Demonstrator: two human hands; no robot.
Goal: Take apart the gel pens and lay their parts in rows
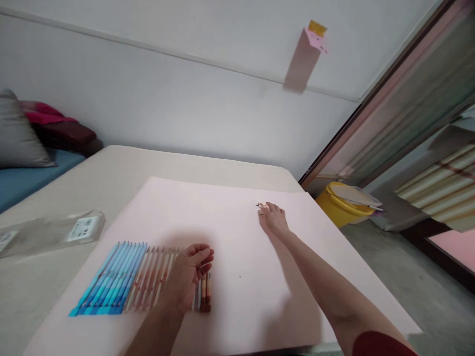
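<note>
On a pale pink sheet [230, 212] lies a flat row of slim pens, blue ones [111, 277] at the left and clear-looking ones with brownish marks [143, 282] beside them. A few brown and orange pens [206, 294] end the row at the right. My left hand [193, 267] is over the row's right part, fingers loosely curled with nothing visible in them, and hides several pens. Farther off to the right, my right hand [272, 216] is low over the sheet. Its fingers close on a thin pen-like thing [261, 204] with a dark pointed tip; the rest is hidden.
A clear plastic sleeve with white labels [83, 228] lies left of the sheet on the beige table [185, 165]. A yellow bin [339, 207] stands on the floor at the right. Beyond the table's left side are a grey cushion [20, 136] and a blue seat [33, 178].
</note>
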